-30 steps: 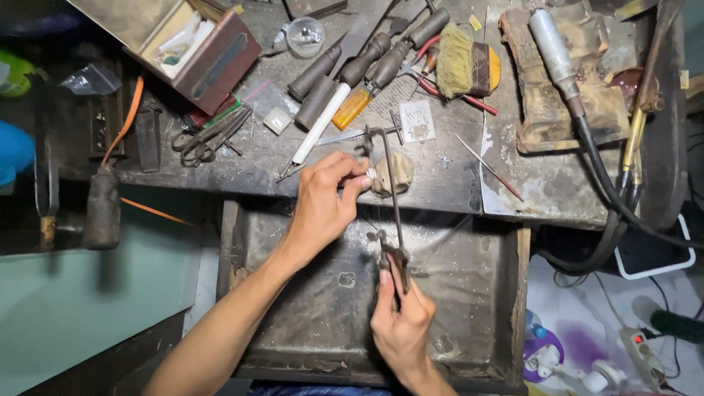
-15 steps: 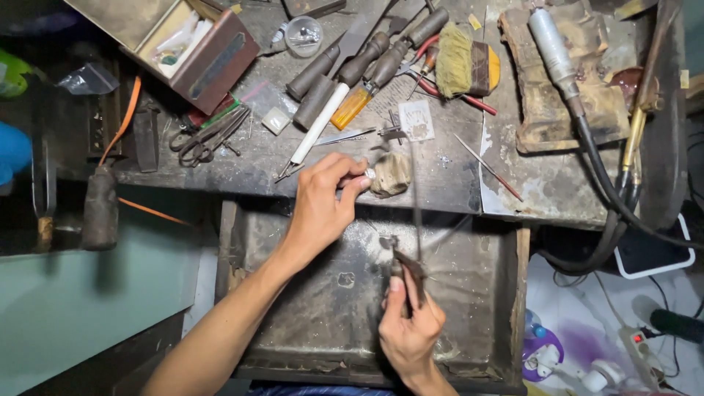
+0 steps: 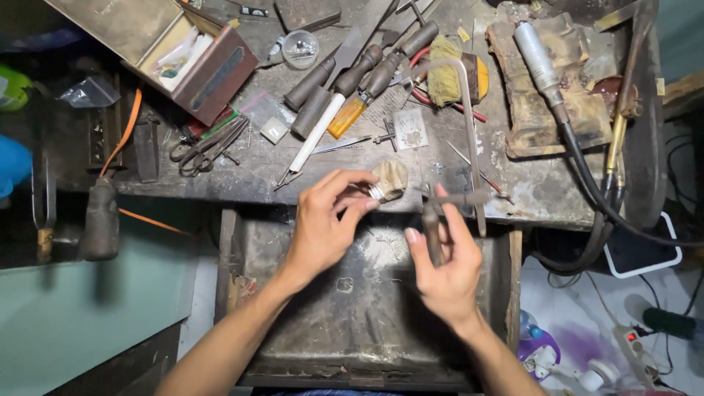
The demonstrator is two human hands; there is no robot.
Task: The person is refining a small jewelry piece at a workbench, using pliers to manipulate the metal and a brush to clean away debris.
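Since the earlier view, we see the right hand [image 3: 449,268] has lifted the jeweller's saw [image 3: 469,147], its metal frame now arching over the scarred, grimy workbench [image 3: 543,191]. Right fingers close tightly around the dark handle. Our left hand [image 3: 326,220] pinches a small silvery piece [image 3: 375,192] against the worn wooden peg [image 3: 390,178]. An open brown box [image 3: 209,70] sits upper-left.
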